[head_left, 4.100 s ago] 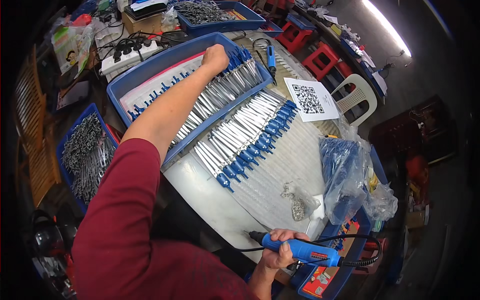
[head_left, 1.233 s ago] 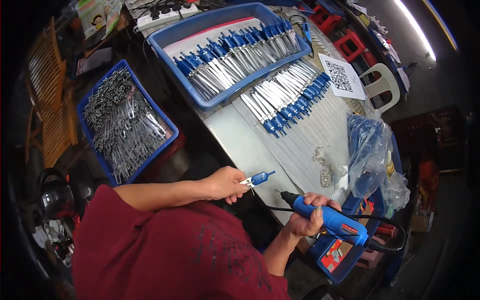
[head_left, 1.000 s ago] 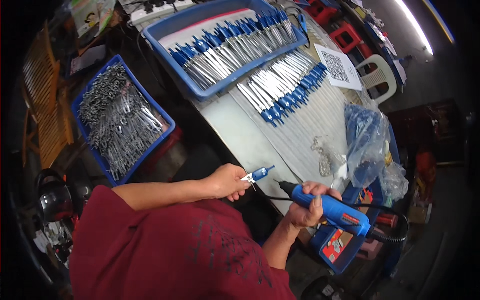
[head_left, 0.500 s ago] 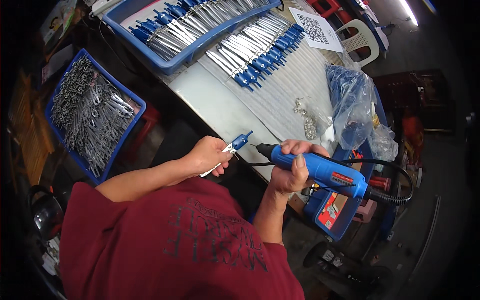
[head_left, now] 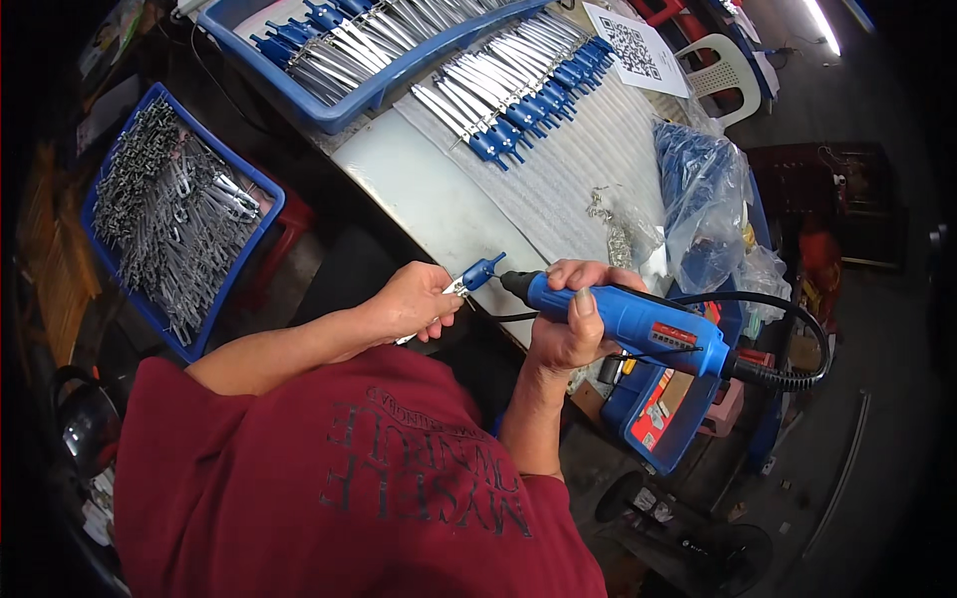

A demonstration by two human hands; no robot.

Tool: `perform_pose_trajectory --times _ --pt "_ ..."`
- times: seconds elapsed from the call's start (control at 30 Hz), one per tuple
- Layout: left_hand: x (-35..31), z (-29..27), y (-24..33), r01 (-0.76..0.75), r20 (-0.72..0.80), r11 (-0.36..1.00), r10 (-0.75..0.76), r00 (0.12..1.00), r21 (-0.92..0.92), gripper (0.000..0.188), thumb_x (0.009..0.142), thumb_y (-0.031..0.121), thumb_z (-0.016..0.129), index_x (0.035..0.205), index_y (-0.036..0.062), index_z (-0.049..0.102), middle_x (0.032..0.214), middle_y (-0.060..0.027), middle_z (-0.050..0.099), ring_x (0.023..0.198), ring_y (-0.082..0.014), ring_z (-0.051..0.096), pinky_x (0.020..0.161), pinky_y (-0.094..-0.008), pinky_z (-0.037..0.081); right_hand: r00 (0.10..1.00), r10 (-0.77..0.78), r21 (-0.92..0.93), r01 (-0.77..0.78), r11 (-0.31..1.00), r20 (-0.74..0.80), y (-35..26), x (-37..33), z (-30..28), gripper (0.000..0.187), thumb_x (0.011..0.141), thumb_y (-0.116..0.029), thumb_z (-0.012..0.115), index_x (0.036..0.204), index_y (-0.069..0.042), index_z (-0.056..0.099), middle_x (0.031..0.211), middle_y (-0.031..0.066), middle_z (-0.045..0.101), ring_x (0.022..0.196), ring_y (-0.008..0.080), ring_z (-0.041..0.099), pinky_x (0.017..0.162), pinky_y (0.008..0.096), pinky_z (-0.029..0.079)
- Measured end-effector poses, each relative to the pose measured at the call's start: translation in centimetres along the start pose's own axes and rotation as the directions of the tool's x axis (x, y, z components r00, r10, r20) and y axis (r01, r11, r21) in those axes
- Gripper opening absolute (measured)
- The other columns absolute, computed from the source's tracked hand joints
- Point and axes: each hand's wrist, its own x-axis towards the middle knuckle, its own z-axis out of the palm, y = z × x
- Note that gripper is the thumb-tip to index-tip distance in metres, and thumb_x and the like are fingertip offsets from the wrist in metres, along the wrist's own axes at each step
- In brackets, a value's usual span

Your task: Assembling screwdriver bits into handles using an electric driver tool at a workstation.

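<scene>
My left hand (head_left: 414,302) pinches a slim white metal strip with a blue plastic end piece (head_left: 478,273), just off the table's near edge. The blue end points up and to the right. My right hand (head_left: 578,324) is wrapped round a blue electric screwdriver (head_left: 658,331) with a black nose and a black cord. Its bit points left at the blue end piece, very close to it; whether they touch I cannot tell. Beyond my hands, a row of similar blue-ended metal strips (head_left: 518,95) lies on a sheet of white foam (head_left: 558,199).
A blue tray (head_left: 364,98) of more strips stands at the table's back left. Many grey metal parts fill a blue crate (head_left: 239,269) on the left. Small screws in a clear bag (head_left: 623,234), a plastic-covered bin (head_left: 698,189) and a blue toolbox (head_left: 653,453) are on the right.
The screwdriver has moved slightly left and up, bringing its bit closer to the blue end piece. My left hand has shifted a little left, still pinching the strip.
</scene>
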Motion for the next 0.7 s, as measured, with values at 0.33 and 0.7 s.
perform_pose_trajectory --times 0.33,0.7 --pt "0.0 0.1 -0.2 -0.025 -0.009 1.000 0.025 1.000 -0.012 0.010 0.077 0.008 0.046 0.072 0.0003 0.048 0.058 -0.0031 0.050 0.043 -0.0065 0.045 0.037 -0.0188 0.037 1.000 0.020 0.060 -0.020 0.998 -0.003 0.3 0.0 -0.1 0.042 0.061 -0.003 0.056 0.098 -0.007 0.037 0.066 0.0085 0.044 0.057 0.0206 0.045 0.056 0.0325 0.040" --pt "-0.1 0.0 0.3 -0.019 -0.019 0.999 0.019 1.000 -0.026 0.012 0.077 0.009 0.046 0.069 0.0003 0.048 0.056 -0.0026 0.049 0.041 -0.0064 0.044 0.036 -0.0194 0.036 0.998 0.019 -0.126 -0.012 0.992 0.052 0.6 0.3 1.7 0.038 0.062 -0.001 0.056 0.096 -0.006 0.040 0.065 0.0083 0.045 0.054 0.0189 0.046 0.051 0.0301 0.041"
